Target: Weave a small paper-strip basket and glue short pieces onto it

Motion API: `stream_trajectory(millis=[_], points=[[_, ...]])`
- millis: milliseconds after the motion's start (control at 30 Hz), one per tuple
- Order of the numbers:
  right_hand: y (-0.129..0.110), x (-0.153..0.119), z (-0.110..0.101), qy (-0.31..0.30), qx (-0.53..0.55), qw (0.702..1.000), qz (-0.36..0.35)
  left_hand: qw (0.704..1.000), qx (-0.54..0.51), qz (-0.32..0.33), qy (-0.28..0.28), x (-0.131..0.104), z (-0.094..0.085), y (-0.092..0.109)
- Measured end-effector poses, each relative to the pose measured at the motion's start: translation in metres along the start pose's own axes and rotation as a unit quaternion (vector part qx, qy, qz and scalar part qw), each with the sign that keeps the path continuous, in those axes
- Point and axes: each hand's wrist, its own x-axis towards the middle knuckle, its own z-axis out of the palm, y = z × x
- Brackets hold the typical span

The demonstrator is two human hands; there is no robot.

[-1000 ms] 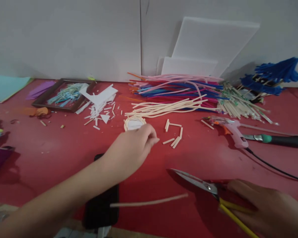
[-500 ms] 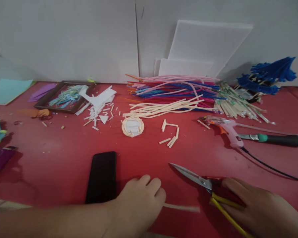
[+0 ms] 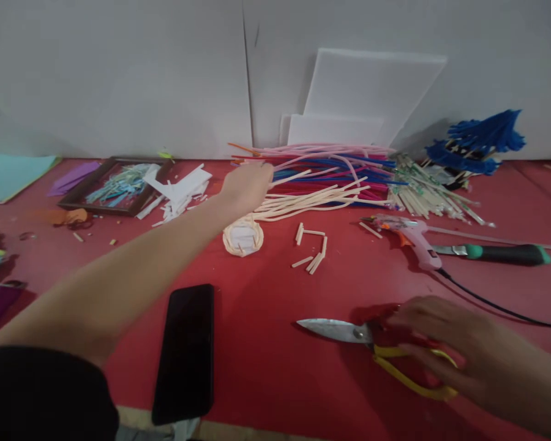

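Reaches forward over the red tabletop [image 3: 257, 306] with the left hand [image 3: 247, 185], bare below a black sleeve [image 3: 46, 395]. Bends the left fingers into a nearly closed shape, with the back of the hand uppermost. Appears to pinch a single cream chenille stem [image 3: 294, 178] near its end, jutting out to the right above the bundle of loose cream stems [image 3: 310, 202] and in front of the pile of coloured stems [image 3: 330, 153]. Cannot tell the exact placing of the fingertips, hidden from view.

Lays the right hand [image 3: 454, 346], somewhat blurred, over the handles of the scissors [image 3: 334, 330], with fingers partly bent and thumb across the yellow loop. Cannot tell a real grip from a loose touch there. Points the blades leftward, together, low over the tabletop; hard to judge as touching it or just above.

Has, just below the left wrist, a white disc [image 3: 243, 237] ringed with cream stem, lying flat. To the right of the disc, well short of the right hand, has several short cut cream pieces [image 3: 324, 246]. Beyond the right hand, has a pink glue gun [image 3: 413, 236], with its cord trailing right. Has a black phone [image 3: 184, 354] lying left of the scissors, below the left forearm.
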Motion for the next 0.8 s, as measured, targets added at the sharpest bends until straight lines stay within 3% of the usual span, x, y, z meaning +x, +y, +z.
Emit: stream_trajectory(millis=[67,100,167,267,400,500,600,733,800], points=[[-0.002,0.017,-0.013,0.011,-0.089,0.995,0.044,1.0,-0.003,-0.006,-0.007,0.02,0.008,-0.011],[-0.002,0.026,-0.018,0.014,-0.159,0.982,0.1,1.0,-0.005,-0.008,0.001,0.025,0.01,-0.016],[0.001,0.048,-0.025,0.031,-0.219,0.962,0.159,0.999,-0.014,-0.013,0.03,0.024,0.008,-0.022],[0.01,0.077,-0.024,0.048,-0.255,0.946,0.192,0.997,-0.038,-0.02,0.07,-0.002,0.0,-0.025],[0.022,0.098,-0.009,0.069,-0.268,0.939,0.206,0.985,-0.129,-0.042,0.105,-0.06,0.001,-0.024],[0.027,0.103,0.001,0.085,-0.269,0.938,0.203,0.978,-0.176,-0.095,0.064,-0.096,0.016,-0.029],[0.027,0.103,0.005,0.101,-0.266,0.941,0.182,0.959,-0.243,-0.137,0.044,-0.114,0.038,-0.037],[0.015,0.103,0.01,0.119,-0.248,0.952,0.134,0.925,-0.34,-0.135,0.103,-0.122,0.069,-0.042],[0.005,0.104,0.015,0.131,-0.233,0.957,0.114,0.922,-0.348,-0.125,0.115,-0.122,0.081,-0.042]])
